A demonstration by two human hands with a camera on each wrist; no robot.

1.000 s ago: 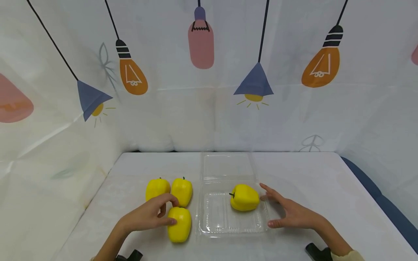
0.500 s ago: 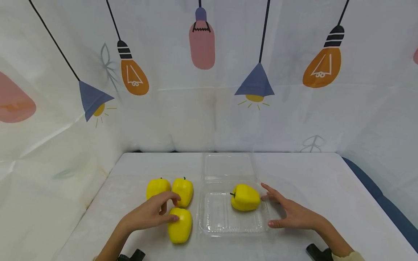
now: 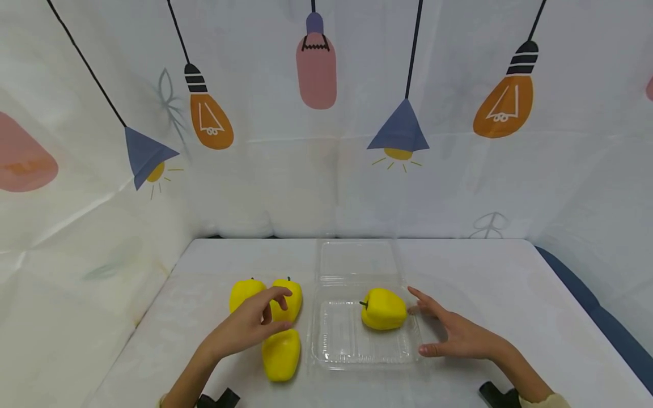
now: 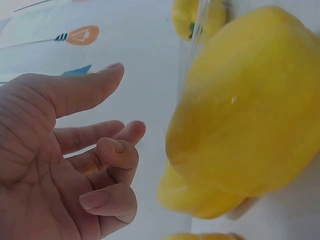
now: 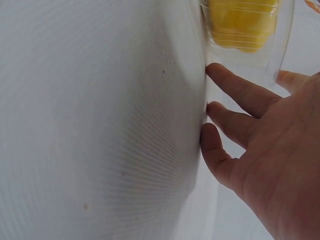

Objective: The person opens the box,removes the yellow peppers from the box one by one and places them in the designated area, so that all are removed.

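Observation:
My left hand (image 3: 244,330) hovers by three yellow bell peppers on the left, loosely curled and holding nothing. The nearest bell pepper (image 3: 282,358) stands just below my thumb tip; in the left wrist view this pepper (image 4: 250,105) looms large, with a gap to my fingers (image 4: 118,152). Behind my hand are the back left pepper (image 3: 245,292) and another pepper (image 3: 292,311), partly covered by it. A fourth pepper (image 3: 385,309) lies on its side in a clear plastic clamshell box (image 3: 334,340). My right hand (image 3: 456,333), fingers spread, rests at the box's right edge.
The box's clear lid (image 3: 357,259) is folded back toward the rear of the white table (image 3: 469,272). A white cloth (image 3: 336,187) printed with lamps hangs behind. A blue edge (image 3: 597,317) shows beyond the table's right side.
My left hand has lifted off the nearest pepper and shifted right and slightly up, its thumb leaving the pepper's side. The right hand and the box have stayed put.

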